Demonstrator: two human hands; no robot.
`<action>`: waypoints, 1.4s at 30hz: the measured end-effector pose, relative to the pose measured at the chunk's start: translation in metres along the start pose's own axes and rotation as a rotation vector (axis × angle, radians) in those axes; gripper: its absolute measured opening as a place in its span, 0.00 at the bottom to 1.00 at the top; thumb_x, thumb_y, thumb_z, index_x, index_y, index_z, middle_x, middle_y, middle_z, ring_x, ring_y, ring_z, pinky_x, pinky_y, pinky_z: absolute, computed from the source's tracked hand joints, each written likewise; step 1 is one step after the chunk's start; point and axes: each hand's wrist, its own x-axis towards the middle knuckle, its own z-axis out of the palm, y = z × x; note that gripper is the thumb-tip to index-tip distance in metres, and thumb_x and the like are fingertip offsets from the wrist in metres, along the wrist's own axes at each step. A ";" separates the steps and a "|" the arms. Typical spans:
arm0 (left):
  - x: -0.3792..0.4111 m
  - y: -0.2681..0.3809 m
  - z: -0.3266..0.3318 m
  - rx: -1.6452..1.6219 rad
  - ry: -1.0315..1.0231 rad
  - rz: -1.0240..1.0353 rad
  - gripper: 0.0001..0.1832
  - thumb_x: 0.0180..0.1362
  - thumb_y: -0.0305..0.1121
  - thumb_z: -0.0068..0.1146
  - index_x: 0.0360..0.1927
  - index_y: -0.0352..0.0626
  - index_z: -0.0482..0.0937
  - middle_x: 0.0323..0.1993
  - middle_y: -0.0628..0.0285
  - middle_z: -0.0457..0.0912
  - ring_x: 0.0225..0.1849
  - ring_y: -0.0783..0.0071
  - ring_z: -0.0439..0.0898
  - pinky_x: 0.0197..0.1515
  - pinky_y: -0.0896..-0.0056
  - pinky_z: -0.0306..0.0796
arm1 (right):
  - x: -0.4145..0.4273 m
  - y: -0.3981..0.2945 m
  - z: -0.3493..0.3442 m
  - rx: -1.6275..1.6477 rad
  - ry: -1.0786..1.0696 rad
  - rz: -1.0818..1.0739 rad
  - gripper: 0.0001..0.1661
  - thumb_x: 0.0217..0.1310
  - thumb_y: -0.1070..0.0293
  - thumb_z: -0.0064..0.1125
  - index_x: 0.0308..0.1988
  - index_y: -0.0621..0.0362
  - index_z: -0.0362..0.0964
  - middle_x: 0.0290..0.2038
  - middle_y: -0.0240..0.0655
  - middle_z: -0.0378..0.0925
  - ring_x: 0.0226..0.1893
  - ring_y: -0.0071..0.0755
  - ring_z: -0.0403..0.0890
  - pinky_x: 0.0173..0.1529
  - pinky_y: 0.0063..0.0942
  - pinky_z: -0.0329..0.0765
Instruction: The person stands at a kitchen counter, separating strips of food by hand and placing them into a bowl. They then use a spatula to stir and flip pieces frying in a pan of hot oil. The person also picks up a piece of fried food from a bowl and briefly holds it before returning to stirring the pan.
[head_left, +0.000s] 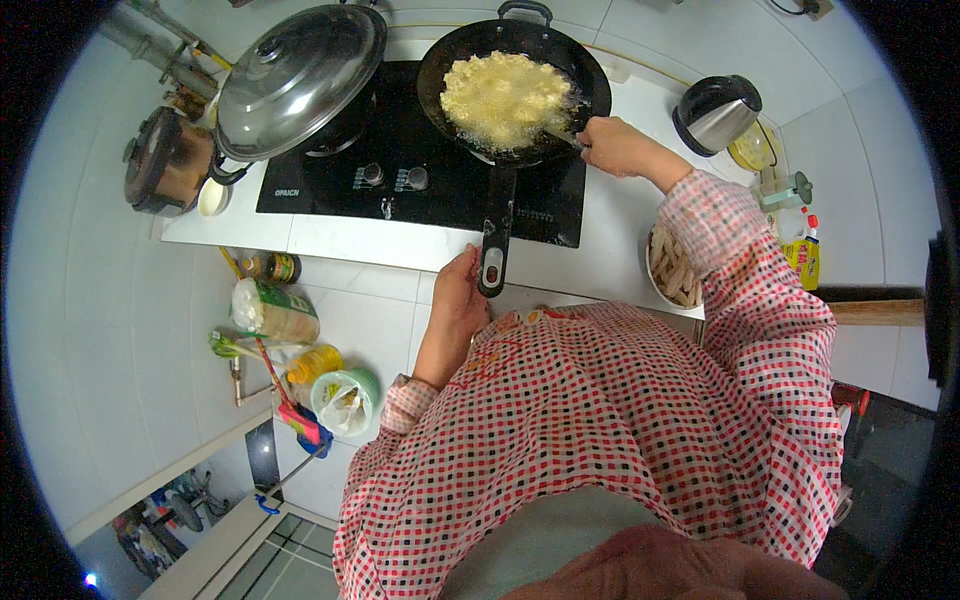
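My right hand (611, 146) grips the handle of a cooking utensil (561, 136); its far end is hidden in the food. Pale yellow battered pieces (506, 97) bubble in oil inside a black wok (592, 82). This wok stands on the right side of a black glass gas hob (442, 202), its long handle (495, 247) pointing toward me. Beside the tip of that handle, at the counter's front edge, is my left hand (459, 296). Its fingers are partly hidden, so whether they hold the handle is unclear.
A second pan under a domed metal lid (300, 82) occupies the hob's left side. A bowl of pale strips (673, 266) sits near my right forearm. Behind it are an electric kettle (716, 116) and several bottles. On the floor at left stand oil bottles (315, 364) and a lined bin (345, 401).
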 end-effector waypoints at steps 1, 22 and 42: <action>-0.002 0.001 0.001 0.002 0.000 0.003 0.15 0.68 0.37 0.39 0.44 0.33 0.72 0.37 0.59 0.78 0.36 0.72 0.77 0.41 0.71 0.73 | 0.003 -0.003 0.001 0.016 0.000 0.014 0.14 0.53 0.66 0.54 0.35 0.67 0.75 0.21 0.50 0.76 0.22 0.49 0.80 0.29 0.39 0.75; -0.013 -0.004 -0.030 -0.018 0.168 0.042 0.14 0.67 0.35 0.41 0.40 0.35 0.75 0.32 0.64 0.80 0.30 0.78 0.77 0.34 0.78 0.72 | 0.070 0.000 0.036 0.133 0.225 -0.024 0.19 0.52 0.69 0.58 0.43 0.70 0.74 0.21 0.47 0.76 0.17 0.41 0.78 0.23 0.34 0.74; -0.005 -0.005 -0.046 -0.002 0.200 0.056 0.12 0.66 0.35 0.44 0.40 0.38 0.76 0.32 0.68 0.80 0.30 0.81 0.77 0.33 0.79 0.70 | -0.023 0.014 0.022 1.912 -0.013 0.226 0.09 0.62 0.71 0.52 0.41 0.62 0.65 0.20 0.33 0.68 0.08 0.15 0.57 0.09 0.15 0.52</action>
